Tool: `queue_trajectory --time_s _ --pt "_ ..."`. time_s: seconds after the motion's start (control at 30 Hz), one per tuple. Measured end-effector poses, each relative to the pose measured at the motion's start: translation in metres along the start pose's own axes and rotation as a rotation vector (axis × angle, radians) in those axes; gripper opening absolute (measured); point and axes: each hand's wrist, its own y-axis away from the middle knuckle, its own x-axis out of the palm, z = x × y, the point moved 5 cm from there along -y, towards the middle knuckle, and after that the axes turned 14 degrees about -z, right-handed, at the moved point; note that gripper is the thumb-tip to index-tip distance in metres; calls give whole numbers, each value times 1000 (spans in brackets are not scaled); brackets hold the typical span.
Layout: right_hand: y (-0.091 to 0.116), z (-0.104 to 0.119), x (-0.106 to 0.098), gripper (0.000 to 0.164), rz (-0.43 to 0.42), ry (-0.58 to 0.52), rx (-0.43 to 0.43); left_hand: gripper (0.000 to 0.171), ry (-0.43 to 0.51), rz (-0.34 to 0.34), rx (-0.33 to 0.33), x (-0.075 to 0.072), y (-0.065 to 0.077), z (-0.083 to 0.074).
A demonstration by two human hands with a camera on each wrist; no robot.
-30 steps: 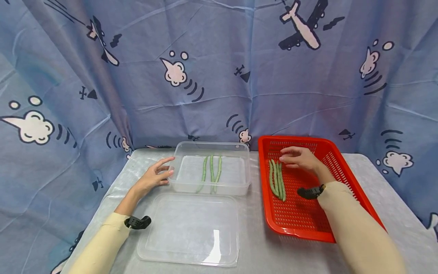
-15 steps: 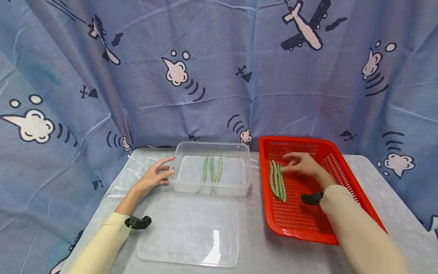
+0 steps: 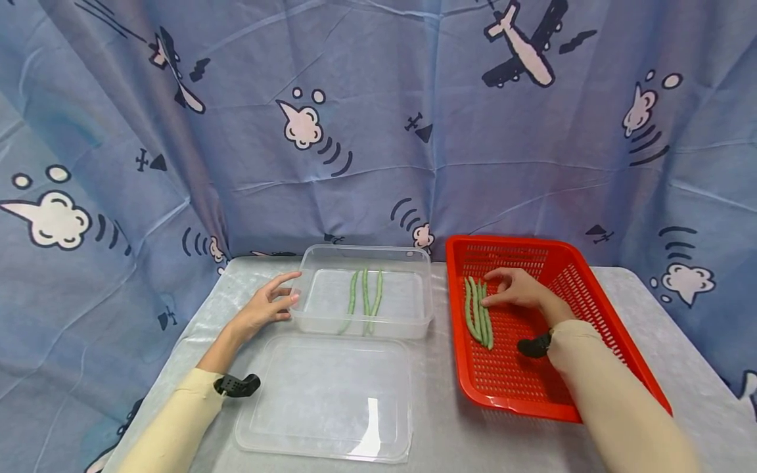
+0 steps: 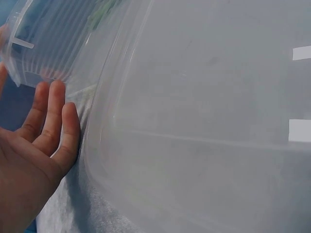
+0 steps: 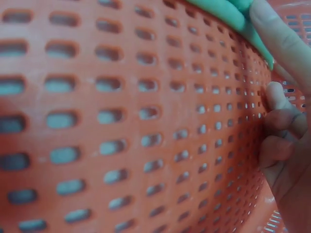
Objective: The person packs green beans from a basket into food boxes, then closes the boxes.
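Several green beans lie side by side at the left of a red perforated basket. Over their upper right my right hand reaches in, its thumb touching the nearest bean; thumb and index fingertip stand apart. In the right wrist view that thumb meets the green beans while the other fingers bend near the basket floor. My left hand rests with spread, relaxed fingers against the left side of a clear plastic container. Inside it lie 3 green beans.
In front of the container, a clear flat lid lies on the table, which has a pale grey cover. A blue printed curtain hangs behind and at both sides. Black straps circle both wrists.
My right hand has come down and slightly forward onto the beans in the basket, its thumb now against the nearest one. The left hand stays at the container's side.
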Motion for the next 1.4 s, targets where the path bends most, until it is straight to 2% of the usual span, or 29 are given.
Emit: queue_trajectory --time_s 0.17,0.93,1.2,1.4 --pt "0 2 1 63 22 39 11 61 -1 -5 -4 -1 0 0" --pt "1 0 0 55 20 2 18 61 6 2 -3 0 1 -1" --pt "2 0 -1 52 -20 -60 11 61 1 -2 -7 1 0 0" --pt "2 -3 -3 46 -41 -184 30 62 -2 -6 -16 1 0 0"
